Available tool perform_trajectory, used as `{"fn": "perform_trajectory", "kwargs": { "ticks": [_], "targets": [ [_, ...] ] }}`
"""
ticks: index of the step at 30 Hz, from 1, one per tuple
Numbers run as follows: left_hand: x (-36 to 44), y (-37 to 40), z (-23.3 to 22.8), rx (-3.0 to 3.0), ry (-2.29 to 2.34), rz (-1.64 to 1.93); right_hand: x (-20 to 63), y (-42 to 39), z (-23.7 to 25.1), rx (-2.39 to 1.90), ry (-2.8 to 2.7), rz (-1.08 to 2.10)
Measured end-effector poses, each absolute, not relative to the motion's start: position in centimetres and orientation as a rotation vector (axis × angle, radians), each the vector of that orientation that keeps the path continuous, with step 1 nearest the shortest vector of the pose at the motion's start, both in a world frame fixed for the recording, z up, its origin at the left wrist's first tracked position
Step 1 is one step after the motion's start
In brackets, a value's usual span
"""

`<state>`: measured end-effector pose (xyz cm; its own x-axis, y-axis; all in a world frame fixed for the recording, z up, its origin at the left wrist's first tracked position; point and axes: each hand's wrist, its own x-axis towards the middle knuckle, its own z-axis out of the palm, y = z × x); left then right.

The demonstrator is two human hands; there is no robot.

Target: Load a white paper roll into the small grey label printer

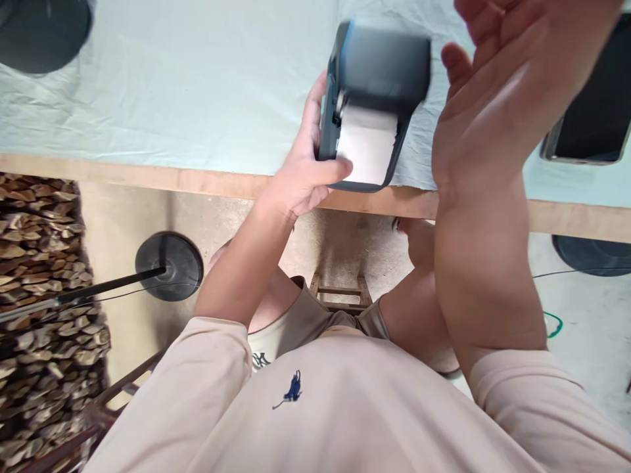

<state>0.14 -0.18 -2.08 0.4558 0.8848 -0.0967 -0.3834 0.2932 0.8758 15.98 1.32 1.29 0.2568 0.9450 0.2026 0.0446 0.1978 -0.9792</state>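
Observation:
My left hand (310, 157) grips a dark handheld payment terminal (409, 98) by its left side, above the table's front edge. The thumb presses on a strip of white paper (369, 144) at the near end of the device. The far, dark part of the terminal is smeared by motion, so its details are unclear. To the right, my right hand (497, 92) is raised, palm turned up and thumb apart from the bent fingers. Nothing shows in it, though the top edge of the picture cuts off part of the fingers.
A pale cloth (197, 85) covers the wooden table (197, 182). A smartphone (596, 112) lies at the right, partly behind my right arm. A round black base (44, 33) stands at the far left. Below are a stand's base (170, 266), stacked firewood (44, 295) and a stool (340, 290).

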Motion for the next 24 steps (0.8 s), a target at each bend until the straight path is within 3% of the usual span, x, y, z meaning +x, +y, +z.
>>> {"fn": "perform_trajectory", "kwargs": {
  "ticks": [8,24],
  "targets": [
    [0.9,-0.4,-1.4,0.796,0.547,1.035,16.0,0.0,-0.3,-0.962,-1.333,1.208],
    [0.4,0.6,-3.1,0.571,0.854,0.928,17.0,-0.2,0.7,-1.158,-1.751,0.846]
  ]
}}
